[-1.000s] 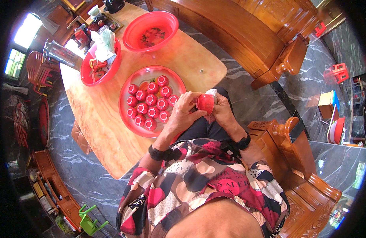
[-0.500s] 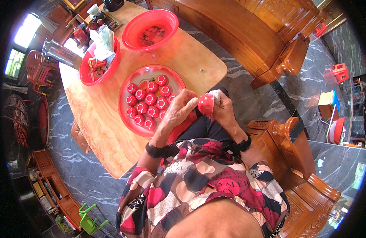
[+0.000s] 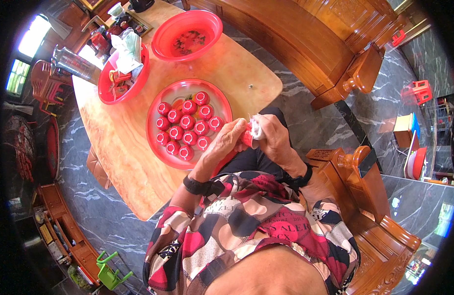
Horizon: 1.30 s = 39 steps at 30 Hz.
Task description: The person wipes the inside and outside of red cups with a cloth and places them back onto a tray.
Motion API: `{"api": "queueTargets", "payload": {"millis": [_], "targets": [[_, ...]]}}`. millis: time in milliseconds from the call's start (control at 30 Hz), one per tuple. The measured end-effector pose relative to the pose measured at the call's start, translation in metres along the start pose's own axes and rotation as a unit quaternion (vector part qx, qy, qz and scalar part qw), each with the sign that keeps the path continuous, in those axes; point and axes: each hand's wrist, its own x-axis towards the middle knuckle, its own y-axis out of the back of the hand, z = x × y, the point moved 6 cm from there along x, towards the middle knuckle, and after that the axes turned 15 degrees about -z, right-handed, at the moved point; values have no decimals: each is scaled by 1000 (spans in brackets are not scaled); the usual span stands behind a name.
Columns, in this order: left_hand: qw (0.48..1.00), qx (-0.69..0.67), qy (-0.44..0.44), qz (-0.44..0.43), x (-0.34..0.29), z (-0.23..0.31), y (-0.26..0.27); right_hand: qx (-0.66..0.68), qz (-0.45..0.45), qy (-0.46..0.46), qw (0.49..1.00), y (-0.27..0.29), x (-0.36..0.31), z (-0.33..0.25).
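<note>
Holding: both hands meet over the lap, just off the near right edge of the table (image 3: pixel 138 162). The left hand (image 3: pixel 227 142) and right hand (image 3: pixel 273 140) are closed together around one small red cup (image 3: pixel 246 137), with a bit of white cloth (image 3: pixel 256 128) bunched against it under the right fingers.
Cup look: only a sliver of glossy red shows between the fingers, so can't tell which way it's turned.
Tray: round red tray (image 3: pixel 158 147) sits on the table just left of the hands, its near rim almost under the left wrist. About a dozen matching red cups (image 3: pixel 187 125) are packed in its middle, with a bare ring of tray around them.
Far side: two red basins, one far middle (image 3: pixel 207 24) with something dark in the bottom, one far left (image 3: pixel 106 93) stuffed with crumpled stuff.
Table edges: wooden top, rounded corners; bare wood between tray and the right edge, and a wide bare strip on the near left.
Room around: dark marble floor (image 3: pixel 310 103) open to the right of the table, carved wooden bench (image 3: pixel 305 44) far right, wooden chair arm (image 3: pixel 355 167) close by the right elbow.
</note>
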Motion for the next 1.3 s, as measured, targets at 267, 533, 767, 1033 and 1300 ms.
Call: {"api": "queueTargets", "payload": {"millis": [267,533,767,1033,1300], "targets": [[997,-57,-40,32,0,-2,-2,-27,11,48,998,2,6,-12],[994,-18,-101,22,-1,13,-5,245,58,-157,955,-16,-9,26],[970,204,-122,57,-7,32,-11,449,33,-245,859,-42,-21,46],[903,396,-125,106,-10,40,-12,588,-19,-281,758,-60,-30,50],[975,199,-66,76,-5,21,3,411,68,-225,881,-40,-23,49]]}}
